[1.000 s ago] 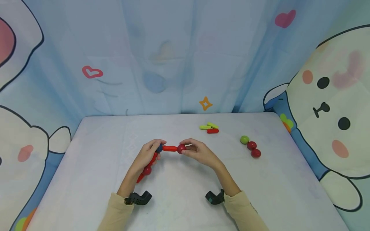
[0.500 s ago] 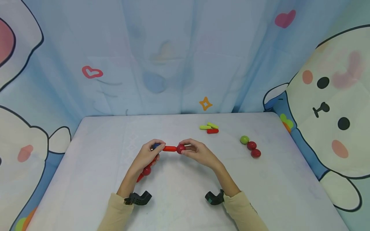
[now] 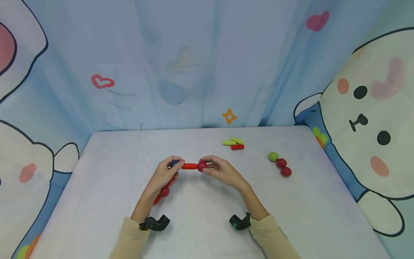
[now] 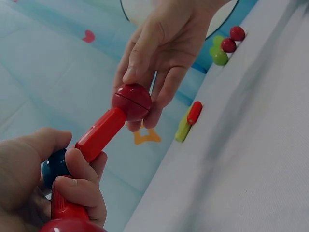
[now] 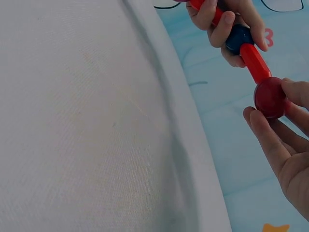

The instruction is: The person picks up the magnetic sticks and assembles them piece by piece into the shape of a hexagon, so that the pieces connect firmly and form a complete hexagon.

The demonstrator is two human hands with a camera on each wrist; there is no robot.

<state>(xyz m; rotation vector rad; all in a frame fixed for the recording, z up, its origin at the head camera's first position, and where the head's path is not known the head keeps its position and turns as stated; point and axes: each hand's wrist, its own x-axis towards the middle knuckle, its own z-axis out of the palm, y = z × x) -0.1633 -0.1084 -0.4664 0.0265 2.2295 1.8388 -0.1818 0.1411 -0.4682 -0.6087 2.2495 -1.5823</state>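
My left hand [image 3: 164, 174] grips a bent chain of red rods and balls around its dark blue ball [image 4: 56, 168]. From that ball a red rod [image 3: 189, 166] runs right to a red ball [image 4: 131, 102]. My right hand [image 3: 223, 172] pinches this end ball between thumb and fingers. The other arm of the chain slants down beside my left wrist, with a second red ball [image 3: 164, 191] and a further red rod [image 3: 156, 199] at its end. Part of the blue ball is hidden by my left fingers in the head view.
Two yellow-green rods [image 3: 229, 142] and a loose red rod [image 3: 237, 147] lie towards the back of the white table [image 3: 207, 223]. Farther right sit a green ball [image 3: 273, 156] and two red balls [image 3: 281, 163]. A blue printed curtain [image 3: 181, 64] hangs behind the table.
My left thumb and fingers have shifted their grip over the blue ball, covering more of it. My right hand keeps its pinch on the end ball, almost still.
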